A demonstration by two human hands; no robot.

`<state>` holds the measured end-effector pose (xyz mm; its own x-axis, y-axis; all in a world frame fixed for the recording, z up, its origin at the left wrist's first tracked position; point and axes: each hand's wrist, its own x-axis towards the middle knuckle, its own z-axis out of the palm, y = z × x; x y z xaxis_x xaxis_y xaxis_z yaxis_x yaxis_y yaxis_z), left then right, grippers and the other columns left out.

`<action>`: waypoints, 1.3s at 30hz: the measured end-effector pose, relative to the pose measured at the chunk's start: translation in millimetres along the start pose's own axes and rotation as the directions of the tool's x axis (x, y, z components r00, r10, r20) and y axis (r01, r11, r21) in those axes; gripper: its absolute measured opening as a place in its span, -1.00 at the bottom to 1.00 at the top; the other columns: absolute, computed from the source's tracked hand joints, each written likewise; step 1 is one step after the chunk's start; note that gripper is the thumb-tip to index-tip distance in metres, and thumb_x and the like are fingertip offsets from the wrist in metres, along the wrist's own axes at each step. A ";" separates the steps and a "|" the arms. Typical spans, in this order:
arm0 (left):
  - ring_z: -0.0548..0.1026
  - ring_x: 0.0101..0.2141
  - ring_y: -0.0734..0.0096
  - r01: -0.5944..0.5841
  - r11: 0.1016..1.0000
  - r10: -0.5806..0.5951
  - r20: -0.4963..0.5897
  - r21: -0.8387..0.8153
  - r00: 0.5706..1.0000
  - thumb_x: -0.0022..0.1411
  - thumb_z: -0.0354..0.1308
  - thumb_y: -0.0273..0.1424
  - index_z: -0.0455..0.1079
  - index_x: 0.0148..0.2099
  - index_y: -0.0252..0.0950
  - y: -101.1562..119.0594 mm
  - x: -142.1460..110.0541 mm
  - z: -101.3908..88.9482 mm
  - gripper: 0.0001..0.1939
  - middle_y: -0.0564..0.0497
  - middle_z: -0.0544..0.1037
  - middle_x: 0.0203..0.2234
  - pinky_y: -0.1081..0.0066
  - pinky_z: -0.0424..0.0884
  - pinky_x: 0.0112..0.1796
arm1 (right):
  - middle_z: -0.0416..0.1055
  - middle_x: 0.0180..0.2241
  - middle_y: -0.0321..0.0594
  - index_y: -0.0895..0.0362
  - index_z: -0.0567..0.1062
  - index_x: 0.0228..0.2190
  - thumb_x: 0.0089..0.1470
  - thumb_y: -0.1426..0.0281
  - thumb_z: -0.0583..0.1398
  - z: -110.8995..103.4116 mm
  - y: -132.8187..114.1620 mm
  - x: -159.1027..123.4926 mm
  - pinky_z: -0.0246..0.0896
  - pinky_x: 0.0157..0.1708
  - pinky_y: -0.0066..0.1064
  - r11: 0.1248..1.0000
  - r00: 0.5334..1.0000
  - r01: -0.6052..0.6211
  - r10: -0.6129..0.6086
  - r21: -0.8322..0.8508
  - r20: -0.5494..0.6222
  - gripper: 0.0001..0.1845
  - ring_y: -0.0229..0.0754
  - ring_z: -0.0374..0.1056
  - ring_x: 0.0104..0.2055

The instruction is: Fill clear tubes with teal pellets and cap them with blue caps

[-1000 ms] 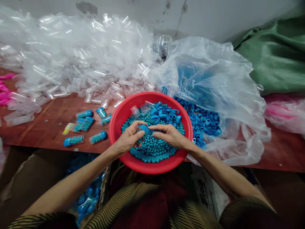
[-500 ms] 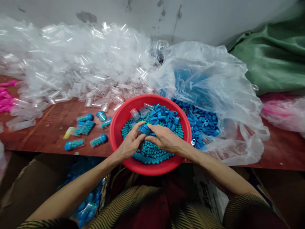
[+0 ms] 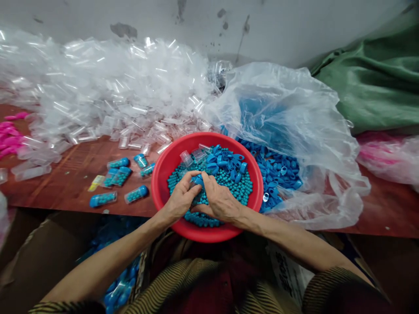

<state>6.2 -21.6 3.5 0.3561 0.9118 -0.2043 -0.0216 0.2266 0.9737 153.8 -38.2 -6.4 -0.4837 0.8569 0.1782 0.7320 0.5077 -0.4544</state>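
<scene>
Head view: your left hand (image 3: 180, 194) pinches a blue-topped piece (image 3: 197, 179) between thumb and fingers, over the teal beads (image 3: 203, 220) in the red bowl (image 3: 209, 235); your right hand (image 3: 223, 201) has fingertips at the piece's right side, thumb spread away below. Piece sits right in the left grip, so left is nearer; blue end looks to be on the far side, long axis mostly hidden, can't tell. Loose blue caps (image 3: 225, 162) lie beyond and right of the grip.
</scene>
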 end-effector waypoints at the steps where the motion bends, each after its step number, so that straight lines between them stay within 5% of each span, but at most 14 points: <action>1: 0.12 -0.63 0.66 -0.009 1.000 0.009 -0.008 -0.007 1.000 0.13 0.12 -0.30 0.19 0.00 -0.29 -0.5 0.1 0.2 -0.60 0.18 0.25 -0.60 0.58 0.04 -0.61 | 0.24 -0.04 0.26 0.30 -0.18 0.21 -0.02 0.05 0.20 -0.9 -1.2 0.6 0.38 -0.28 -0.03 1.000 1.000 -0.005 0.005 0.020 -0.009 0.02 0.21 0.33 -0.04; 5: 0.18 -0.64 0.65 -0.020 1.000 0.021 0.036 -0.021 0.999 0.13 0.14 -0.30 0.17 0.02 -0.26 0.6 0.4 -0.4 -0.58 0.19 0.25 -0.61 0.59 0.11 -0.63 | 0.27 -0.01 0.13 0.22 0.03 0.15 -0.07 0.07 0.25 -9.1 -2.3 4.4 0.35 -0.23 -0.12 0.982 0.997 -0.069 0.073 0.175 -0.019 -0.11 0.09 0.33 -0.05; 11: 0.37 -0.67 0.53 0.057 0.997 -0.049 0.139 -0.053 0.989 0.14 0.13 -0.22 0.09 0.08 -0.22 -1.7 -1.2 -3.2 -0.50 0.17 0.33 -0.60 0.54 0.25 -0.68 | 0.40 -0.37 -0.25 0.15 0.37 -0.15 0.18 0.34 0.05 -18.0 7.1 9.8 0.26 -0.29 -0.38 0.846 0.979 -0.150 0.199 0.512 -0.041 -0.77 -0.26 0.33 -0.35; 17: 0.32 -0.73 0.56 0.045 0.995 -0.034 0.118 -0.090 0.992 0.14 0.11 -0.23 0.05 0.12 -0.21 -3.1 -5.3 -1.8 -0.46 0.20 0.29 -0.63 0.57 0.15 -0.74 | 0.43 -0.41 -0.30 0.15 0.46 -0.30 0.10 0.32 0.13 -11.7 9.1 11.1 0.27 -0.36 -0.44 0.645 0.946 -0.214 0.325 0.733 -0.010 -0.82 -0.29 0.34 -0.39; 23: 0.22 -0.75 0.65 0.016 0.998 -0.015 0.021 -0.063 1.000 0.15 0.12 -0.28 0.14 0.04 -0.25 -0.3 -10.3 6.2 -0.57 0.24 0.21 -0.68 0.59 0.10 -0.73 | 0.52 -0.27 -0.13 0.16 0.53 -0.22 0.12 0.36 0.09 -9.1 5.2 4.0 0.30 -0.21 -0.34 0.847 0.946 -0.108 0.249 0.520 -0.208 -0.74 -0.16 0.42 -0.24; 30: 0.27 -0.71 0.63 0.020 0.999 -0.016 0.088 -0.037 0.996 0.15 0.12 -0.29 0.13 0.06 -0.23 1.9 -11.9 5.4 -0.56 0.20 0.28 -0.61 0.56 0.17 -0.70 | 0.45 -0.49 -0.31 0.14 0.52 -0.32 0.13 0.28 0.10 -16.4 14.3 3.2 0.28 -0.43 -0.45 0.733 0.956 -0.195 0.291 0.652 -0.042 -0.76 -0.29 0.34 -0.48; 35: 0.18 -0.75 0.64 0.006 1.000 -0.006 0.017 -0.016 1.000 0.17 0.10 -0.28 0.17 0.01 -0.24 -7.6 -8.8 8.7 -0.63 0.24 0.20 -0.68 0.55 0.15 -0.70 | 0.49 -0.36 -0.15 0.16 0.49 -0.25 0.20 0.31 0.01 -9.2 11.7 -2.7 0.31 -0.24 -0.35 0.934 0.978 -0.021 0.093 0.357 -0.186 -0.71 -0.18 0.41 -0.30; 37: 0.15 -0.74 0.64 0.020 0.999 -0.021 -0.023 -0.026 1.000 0.16 0.10 -0.29 0.18 -0.03 -0.25 -9.6 -6.7 10.2 -0.66 0.25 0.17 -0.69 0.56 0.10 -0.69 | 0.46 -0.21 -0.02 0.21 0.41 -0.09 0.17 0.24 0.05 -6.4 8.0 -3.8 0.33 -0.18 -0.26 0.963 0.989 0.006 0.034 0.268 -0.146 -0.63 -0.08 0.41 -0.17; 39: 0.16 -0.69 0.64 0.025 0.998 -0.028 -0.055 -0.062 0.998 0.14 0.13 -0.31 0.19 -0.03 -0.27 -8.9 -4.4 10.8 -0.64 0.23 0.20 -0.66 0.56 0.10 -0.64 | 0.36 -0.06 0.15 0.30 0.24 0.06 0.06 0.13 0.15 -5.8 3.4 -2.4 0.34 -0.16 -0.13 0.982 0.998 0.003 0.010 0.187 -0.070 -0.35 0.06 0.35 -0.05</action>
<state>14.9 -31.3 -3.2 0.3050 0.9225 -0.2366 -0.0705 0.2697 0.9604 160.3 -38.0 -3.3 -0.4418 0.8661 0.2341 0.6278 0.4848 -0.6089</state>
